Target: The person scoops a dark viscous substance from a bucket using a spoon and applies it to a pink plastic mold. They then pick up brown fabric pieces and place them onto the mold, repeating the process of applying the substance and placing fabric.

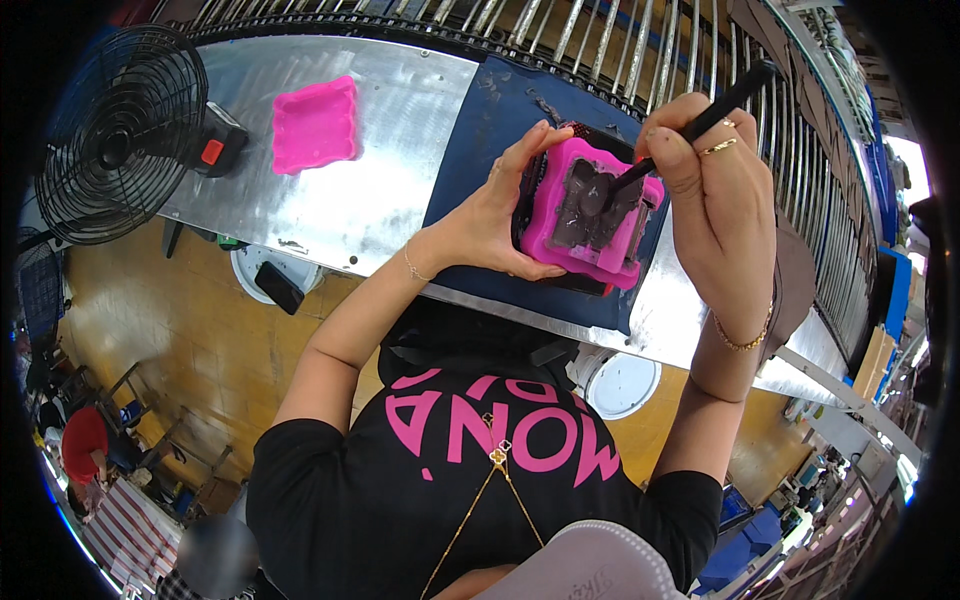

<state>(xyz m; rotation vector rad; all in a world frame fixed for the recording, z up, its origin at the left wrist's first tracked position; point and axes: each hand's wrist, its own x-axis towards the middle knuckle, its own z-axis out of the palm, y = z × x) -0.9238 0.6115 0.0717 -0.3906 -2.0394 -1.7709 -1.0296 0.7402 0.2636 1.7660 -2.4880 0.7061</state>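
A pink scalloped tray, silicone-looking (543, 215), sits tilted on a dark block over a dark blue sheet (465, 165). Dark grey matter (590, 205) with a raised shape fills its middle. My left hand (495, 220) grips the tray's left side, thumb at the near edge and fingers at the far one. In my right hand (715, 195) is a slim black stick-like tool (728, 103), pinched between thumb and fingers. Its lower end meets the dark matter; whether it has bristles I cannot tell.
On the metal table (405, 100) lies a second pink tray (315, 125), with a black fan (120, 135) at the far left. A rack of metal bars (600, 45) runs behind. Below the table edge are a phone (278, 288) on a white lid and a white bucket (622, 387).
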